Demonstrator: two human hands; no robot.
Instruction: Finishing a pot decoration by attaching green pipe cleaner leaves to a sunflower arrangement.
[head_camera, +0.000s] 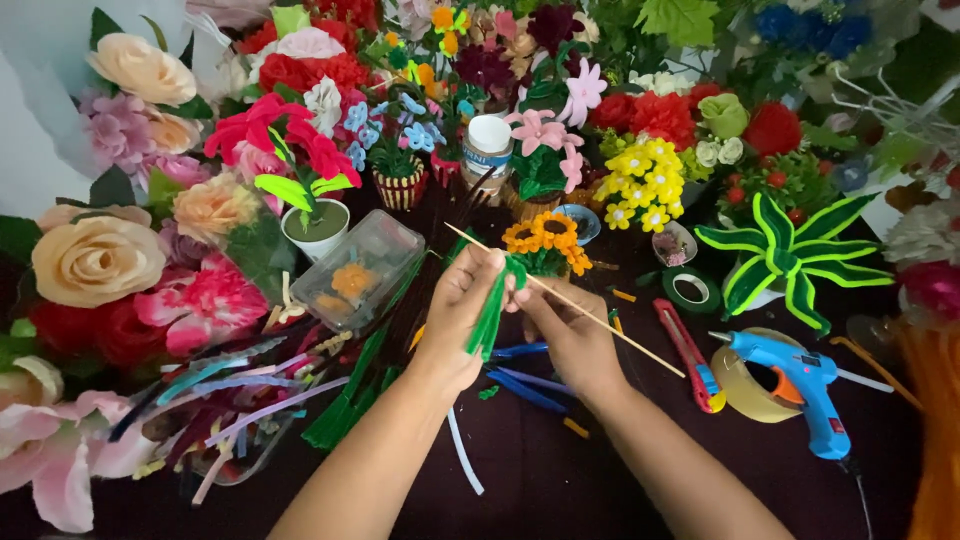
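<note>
Item, centre frame: thin wooden stick (570, 303), light, stiff, snappable; green pipe cleaners (492, 312), soft, bendable. Your left hand (462, 315) pinches both together; right hand (568, 335) grips the stick. Hold near the wrap.

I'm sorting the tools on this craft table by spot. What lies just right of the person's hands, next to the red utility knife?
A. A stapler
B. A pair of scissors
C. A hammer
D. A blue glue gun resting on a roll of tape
D: the blue glue gun rests on a tape roll, just right of the red utility knife and of the hands, right and left.
</note>
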